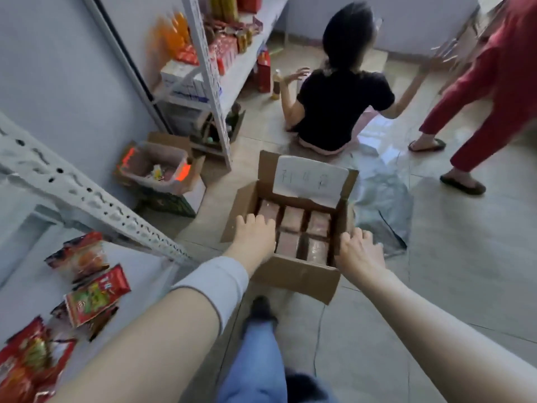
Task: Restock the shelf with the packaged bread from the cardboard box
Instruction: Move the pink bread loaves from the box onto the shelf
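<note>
An open cardboard box (299, 276) stands on the tiled floor ahead of me, with a white paper label on its far flap. Inside lie several packaged bread loaves (292, 219) in clear wrap, in two rows. My left hand (254, 235) reaches over the box's left side, fingers down onto the near-left loaves; whether it grips one I cannot tell. My right hand (359, 251) is at the box's right wall, fingers curled over the rim. The white shelf (37, 286) at my lower left carries red snack packets (97, 295).
A person in black sits on the floor beyond the box (343, 103), and a person in red (488, 91) stands at the right. A second white rack (215, 82) holds drinks and boxes. Another open carton (162, 173) sits left of the bread box. Crumpled plastic (383, 205) lies to the right.
</note>
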